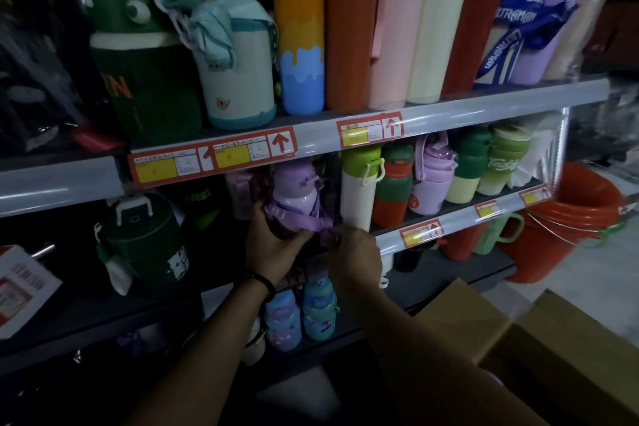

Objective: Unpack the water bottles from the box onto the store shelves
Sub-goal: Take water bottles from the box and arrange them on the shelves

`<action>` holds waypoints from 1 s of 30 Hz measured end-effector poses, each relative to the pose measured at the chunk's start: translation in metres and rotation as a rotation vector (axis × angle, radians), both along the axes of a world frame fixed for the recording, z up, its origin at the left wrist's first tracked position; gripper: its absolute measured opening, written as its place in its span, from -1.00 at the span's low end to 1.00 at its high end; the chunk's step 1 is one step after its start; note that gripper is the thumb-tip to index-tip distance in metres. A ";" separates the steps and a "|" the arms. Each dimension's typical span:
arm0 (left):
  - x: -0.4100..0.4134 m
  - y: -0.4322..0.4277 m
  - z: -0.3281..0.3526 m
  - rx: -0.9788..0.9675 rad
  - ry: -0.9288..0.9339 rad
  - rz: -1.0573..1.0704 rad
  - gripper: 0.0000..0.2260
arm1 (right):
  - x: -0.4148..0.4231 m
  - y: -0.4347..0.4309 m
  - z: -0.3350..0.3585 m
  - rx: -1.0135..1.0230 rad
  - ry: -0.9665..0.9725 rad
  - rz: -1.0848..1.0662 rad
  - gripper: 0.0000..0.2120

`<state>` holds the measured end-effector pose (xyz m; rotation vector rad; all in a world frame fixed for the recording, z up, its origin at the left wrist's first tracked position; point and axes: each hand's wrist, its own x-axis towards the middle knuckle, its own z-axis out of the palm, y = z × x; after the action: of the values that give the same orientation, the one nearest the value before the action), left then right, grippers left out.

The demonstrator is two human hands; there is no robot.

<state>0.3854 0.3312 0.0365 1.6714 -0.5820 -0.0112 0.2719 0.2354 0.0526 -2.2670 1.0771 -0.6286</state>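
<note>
A purple water bottle [295,195] with a lilac strap stands at the front of the middle shelf [456,221], under the upper shelf's price rail. My left hand [273,246] grips its dark lower part from the left. My right hand [356,253] pinches the strap's end at the bottle's right side. The open cardboard box [539,332] sits at the lower right, its inside hidden from view.
Tall bottles fill the upper shelf [380,128]. A white and green bottle [358,190] stands just right of the purple one, a dark green jug [145,242] to the left. Small blue bottles [301,311] sit below. Red buckets [570,218] stand at the right.
</note>
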 end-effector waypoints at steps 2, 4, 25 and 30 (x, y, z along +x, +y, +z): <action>-0.002 0.000 -0.001 0.006 -0.004 -0.023 -0.16 | 0.001 -0.002 0.002 0.003 0.035 -0.050 -0.84; -0.006 -0.002 -0.003 0.016 -0.027 -0.014 -0.12 | 0.002 -0.003 0.004 -0.018 0.047 -0.072 -0.84; -0.035 -0.018 0.002 0.197 0.044 0.363 0.12 | -0.021 -0.013 0.001 0.060 0.168 0.240 -0.74; -0.077 -0.008 0.006 0.248 0.038 0.491 -0.27 | -0.041 -0.032 0.008 0.290 0.059 0.236 -0.80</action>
<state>0.3081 0.3235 0.0422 2.0147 -0.1322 0.2490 0.2305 0.2038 0.0605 -2.1245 0.8481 -0.2900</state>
